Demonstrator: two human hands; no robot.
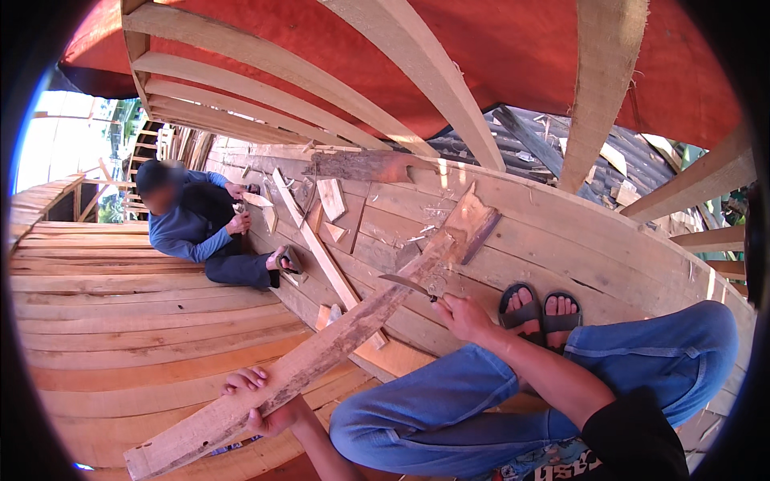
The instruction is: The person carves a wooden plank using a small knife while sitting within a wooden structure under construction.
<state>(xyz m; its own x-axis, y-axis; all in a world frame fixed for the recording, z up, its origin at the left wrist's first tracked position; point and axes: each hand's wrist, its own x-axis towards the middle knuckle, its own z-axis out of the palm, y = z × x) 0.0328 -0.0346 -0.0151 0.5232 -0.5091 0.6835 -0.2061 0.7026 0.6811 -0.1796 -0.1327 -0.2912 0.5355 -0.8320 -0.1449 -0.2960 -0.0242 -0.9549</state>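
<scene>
A long wooden plank (321, 345) slants from the lower left up to the middle right, its far end resting near a notched wood block (473, 220). My left hand (261, 401) is wrapped round its near part, thumb and fingers on opposite edges. In my right hand (465, 318) is the dark handle of a knife with a curved blade (405, 282). The blade lies over the plank's upper part; whether it touches the wood I cannot tell. Shavings (437, 280) lie beside it.
Before me a seated co-worker (188, 212) handles a small wood piece. A narrow batten (321, 256) passes under my plank, with offcuts (330, 199) around. Curved ribs (601, 88) rise along the far side below a red tarp (513, 48). My sandalled feet (541, 313) rest on the boards.
</scene>
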